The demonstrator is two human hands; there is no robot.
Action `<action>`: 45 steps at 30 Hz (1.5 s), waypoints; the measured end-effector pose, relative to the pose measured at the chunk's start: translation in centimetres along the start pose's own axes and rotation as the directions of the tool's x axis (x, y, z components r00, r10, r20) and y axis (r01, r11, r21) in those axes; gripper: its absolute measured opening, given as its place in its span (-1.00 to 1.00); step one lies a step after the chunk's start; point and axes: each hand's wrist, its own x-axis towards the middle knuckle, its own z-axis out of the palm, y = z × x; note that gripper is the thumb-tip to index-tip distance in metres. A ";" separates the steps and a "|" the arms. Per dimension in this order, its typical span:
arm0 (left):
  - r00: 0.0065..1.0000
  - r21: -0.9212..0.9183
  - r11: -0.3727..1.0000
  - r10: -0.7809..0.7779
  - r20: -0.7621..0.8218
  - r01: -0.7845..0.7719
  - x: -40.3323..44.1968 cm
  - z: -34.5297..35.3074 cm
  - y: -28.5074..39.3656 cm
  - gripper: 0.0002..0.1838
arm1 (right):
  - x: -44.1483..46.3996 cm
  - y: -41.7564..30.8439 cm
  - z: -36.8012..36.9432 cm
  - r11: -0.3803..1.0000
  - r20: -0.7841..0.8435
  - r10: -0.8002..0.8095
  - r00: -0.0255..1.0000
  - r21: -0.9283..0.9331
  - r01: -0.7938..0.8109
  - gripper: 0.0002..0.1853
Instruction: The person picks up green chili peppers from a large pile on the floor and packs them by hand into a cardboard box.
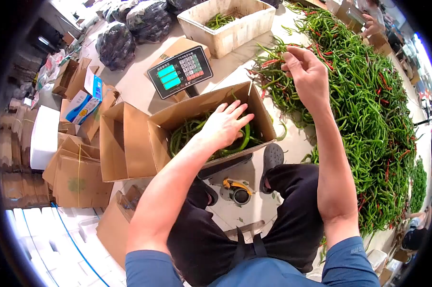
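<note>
My left hand lies over the green peppers in an open cardboard box, its fingers spread and pointing toward the far right wall. Beyond the box stands a scale display with lit green panels. To the right, my right hand is raised over the near edge of a large pile of green and some red peppers. Its thumb and fingers are bent toward each other, and whatever they hold, if anything, is too small to make out.
A white foam box with a few peppers stands at the top. Black bags lie at the upper left, cardboard boxes at the left. A yellow tape dispenser sits between my feet. Another person's hand shows at the upper right.
</note>
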 end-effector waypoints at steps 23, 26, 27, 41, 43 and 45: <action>0.854 0.062 0.878 -0.477 0.209 0.475 5.4 3.7 -0.4 -0.79 | -27.7 19.9 -19.0 0.686 0.100 0.522 0.847 -0.639 -0.348 -0.59; 0.870 -0.002 0.880 -0.469 0.151 0.474 4.5 0.7 1.1 -0.64 | -45.3 24.6 -22.9 0.503 0.096 0.698 0.709 -0.770 -0.391 -0.49; 0.898 -0.092 0.894 -0.431 0.095 0.439 4.0 0.8 0.4 -0.60 | -49.4 23.7 -22.8 0.370 0.067 0.854 0.516 -0.775 -0.511 -0.45; 0.789 -0.358 0.745 -0.613 -0.034 0.563 -14.5 -9.2 0.5 -0.61 | -55.4 24.2 -18.3 0.432 -0.375 0.707 0.599 -0.442 -0.786 -0.23; 0.748 -0.405 0.696 -0.663 -0.043 0.593 -19.8 -9.8 0.1 -0.62 | -51.4 24.9 -17.6 0.380 -0.444 0.667 0.598 -0.488 -0.786 -0.23; 0.667 -0.332 0.638 -0.744 -0.034 0.695 -21.8 -11.5 4.3 -0.63 | -48.3 26.3 -17.0 0.340 -0.464 0.629 0.624 -0.557 -0.757 -0.23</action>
